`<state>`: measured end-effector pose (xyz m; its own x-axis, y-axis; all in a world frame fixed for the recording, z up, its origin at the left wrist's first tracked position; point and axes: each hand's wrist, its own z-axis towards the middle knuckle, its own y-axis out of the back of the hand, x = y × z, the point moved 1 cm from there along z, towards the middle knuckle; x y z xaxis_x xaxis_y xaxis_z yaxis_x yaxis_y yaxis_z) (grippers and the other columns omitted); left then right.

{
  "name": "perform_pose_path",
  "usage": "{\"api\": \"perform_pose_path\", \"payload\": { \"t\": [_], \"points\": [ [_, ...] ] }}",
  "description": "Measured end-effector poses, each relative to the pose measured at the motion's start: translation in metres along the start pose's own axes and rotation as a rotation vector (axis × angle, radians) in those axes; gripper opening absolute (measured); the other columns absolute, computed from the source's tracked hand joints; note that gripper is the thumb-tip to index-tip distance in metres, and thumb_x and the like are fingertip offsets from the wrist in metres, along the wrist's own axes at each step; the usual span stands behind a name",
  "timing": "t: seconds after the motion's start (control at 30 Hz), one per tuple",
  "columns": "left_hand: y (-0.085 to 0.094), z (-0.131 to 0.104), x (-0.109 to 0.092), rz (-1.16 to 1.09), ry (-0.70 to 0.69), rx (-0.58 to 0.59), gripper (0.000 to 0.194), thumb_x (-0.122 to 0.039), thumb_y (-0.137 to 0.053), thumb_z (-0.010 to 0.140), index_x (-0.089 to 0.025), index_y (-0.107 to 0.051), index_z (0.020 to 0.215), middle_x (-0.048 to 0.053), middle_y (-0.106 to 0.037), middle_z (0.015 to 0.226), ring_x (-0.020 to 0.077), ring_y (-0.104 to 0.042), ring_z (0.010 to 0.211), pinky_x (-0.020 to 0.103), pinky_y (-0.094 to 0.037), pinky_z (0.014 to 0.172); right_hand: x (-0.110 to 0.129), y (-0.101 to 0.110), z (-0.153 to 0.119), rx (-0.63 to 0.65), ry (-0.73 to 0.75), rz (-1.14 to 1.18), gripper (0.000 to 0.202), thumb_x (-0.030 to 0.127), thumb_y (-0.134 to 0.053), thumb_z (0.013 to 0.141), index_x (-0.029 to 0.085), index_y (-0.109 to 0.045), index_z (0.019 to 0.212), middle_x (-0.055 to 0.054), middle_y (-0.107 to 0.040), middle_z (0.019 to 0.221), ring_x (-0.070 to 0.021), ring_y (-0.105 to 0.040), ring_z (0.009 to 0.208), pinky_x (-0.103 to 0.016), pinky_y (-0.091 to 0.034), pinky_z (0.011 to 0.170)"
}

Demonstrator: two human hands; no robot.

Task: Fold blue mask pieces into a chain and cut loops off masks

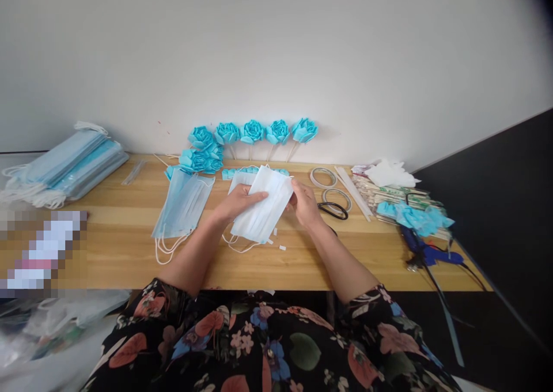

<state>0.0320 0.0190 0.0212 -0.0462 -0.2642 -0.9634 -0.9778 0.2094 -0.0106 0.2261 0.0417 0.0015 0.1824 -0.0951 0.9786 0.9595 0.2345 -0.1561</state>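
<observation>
A pale face mask [264,207] is held up at a tilt over the middle of the wooden table. My left hand [240,202] grips its left side, thumb across the front. At its upper right edge, my right hand [303,203] pinches the mask with closed fingers. Behind it lies another mask, mostly hidden, next to a row of small blue folded pieces [231,173]. Small white scraps [282,247] lie below the held mask. Several light blue masks [184,203] with white ear loops rest left of my left hand.
Blue flowers on sticks [252,131] lean at the wall. Mask stacks [71,155] are far left. To the right are tape rolls [323,177], black-handled scissors [333,210], white strips [353,193], bundled sticks [378,196], crumpled blue material [417,218] and a blue glue gun [436,255].
</observation>
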Motion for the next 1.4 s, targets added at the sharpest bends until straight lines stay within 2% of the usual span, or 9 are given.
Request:
{"api": "perform_pose_path", "payload": {
  "t": [0.27,0.37,0.57,0.7,0.8,0.97,1.1,1.2,1.4],
  "points": [
    [-0.001,-0.001,-0.003,0.011,0.008,-0.001,0.040,-0.048,-0.080,0.067,-0.010,-0.071,0.077,0.006,-0.067,0.069,0.0134,-0.056,0.056,0.026,-0.043,0.054,0.000,0.003,0.002,-0.028,-0.014,-0.032,0.061,0.076,-0.049,0.086,0.022,-0.054,0.057,0.001,-0.052,0.048,-0.0125,-0.047,0.044,-0.028,-0.038,0.044],
    [0.006,-0.004,-0.010,-0.048,-0.004,-0.092,0.037,-0.046,-0.081,0.065,-0.012,-0.069,0.072,0.005,-0.067,0.066,0.0136,-0.057,0.053,0.025,-0.045,0.051,0.004,0.001,0.001,0.014,0.000,0.001,0.058,0.075,-0.052,0.086,0.021,-0.062,0.065,0.001,-0.057,0.052,-0.0115,-0.047,0.044,-0.027,-0.038,0.044],
    [0.059,-0.034,-0.043,-0.316,-0.269,-0.471,0.048,-0.050,-0.083,0.062,-0.012,-0.070,0.088,0.007,-0.072,0.071,0.0196,-0.067,0.061,0.029,-0.056,0.057,0.009,-0.001,0.000,0.045,-0.005,0.022,0.059,0.074,-0.054,0.085,0.018,-0.073,0.086,-0.001,-0.063,0.060,-0.0100,-0.046,0.045,-0.026,-0.037,0.044],
    [0.099,-0.059,-0.060,-0.213,-0.371,-0.610,0.044,-0.048,-0.081,0.067,-0.012,-0.069,0.090,0.005,-0.071,0.071,0.0195,-0.067,0.068,0.030,-0.058,0.065,0.006,0.001,0.002,0.026,0.006,0.037,0.058,0.073,-0.055,0.085,0.018,-0.074,0.087,-0.001,-0.063,0.060,-0.0102,-0.046,0.046,-0.026,-0.037,0.044],
    [0.128,-0.066,-0.051,-0.032,-0.296,-0.667,0.039,-0.048,-0.078,0.074,-0.014,-0.068,0.090,0.003,-0.070,0.074,0.0189,-0.064,0.072,0.033,-0.056,0.068,0.008,0.001,0.002,0.020,-0.012,0.019,0.059,0.075,-0.055,0.083,0.019,-0.074,0.086,-0.001,-0.063,0.060,-0.0103,-0.046,0.046,-0.026,-0.038,0.045],
    [0.163,-0.059,-0.002,0.385,-0.013,-0.717,0.045,-0.055,-0.075,0.071,-0.014,-0.070,0.088,0.006,-0.067,0.069,0.0272,-0.064,0.072,0.039,-0.053,0.067,0.014,-0.004,0.000,0.000,-0.024,0.009,0.059,0.075,-0.060,0.079,0.018,-0.074,0.088,-0.001,-0.062,0.058,-0.0105,-0.046,0.046,-0.026,-0.037,0.045],
    [0.162,-0.064,0.016,0.916,-0.121,-0.840,0.048,-0.042,-0.068,0.077,-0.015,-0.070,0.117,0.009,-0.071,0.087,0.0279,-0.064,0.084,0.041,-0.050,0.084,0.016,-0.006,0.000,0.002,-0.020,0.022,0.059,0.075,-0.063,0.077,0.018,-0.074,0.085,0.000,-0.062,0.056,-0.0101,-0.046,0.045,-0.026,-0.036,0.044],
    [0.148,-0.073,0.010,1.029,-0.307,-0.921,0.048,-0.038,-0.057,0.085,-0.017,-0.066,0.127,0.012,-0.070,0.110,0.0267,-0.063,0.095,0.041,-0.047,0.094,0.014,-0.005,0.000,0.006,-0.019,0.027,0.057,0.074,-0.064,0.077,0.018,-0.074,0.083,0.000,-0.062,0.056,-0.0097,-0.046,0.045,-0.025,-0.035,0.043],
    [0.109,-0.065,0.006,0.902,-0.416,-0.596,0.038,-0.040,-0.053,0.087,-0.018,-0.074,0.111,0.009,-0.074,0.104,0.0219,-0.065,0.085,0.036,-0.050,0.086,0.008,-0.003,0.003,-0.009,-0.022,0.003,0.059,0.075,-0.063,0.077,0.017,-0.074,0.087,0.000,-0.062,0.058,-0.0097,-0.047,0.045,-0.025,-0.036,0.043]
  ]
}}
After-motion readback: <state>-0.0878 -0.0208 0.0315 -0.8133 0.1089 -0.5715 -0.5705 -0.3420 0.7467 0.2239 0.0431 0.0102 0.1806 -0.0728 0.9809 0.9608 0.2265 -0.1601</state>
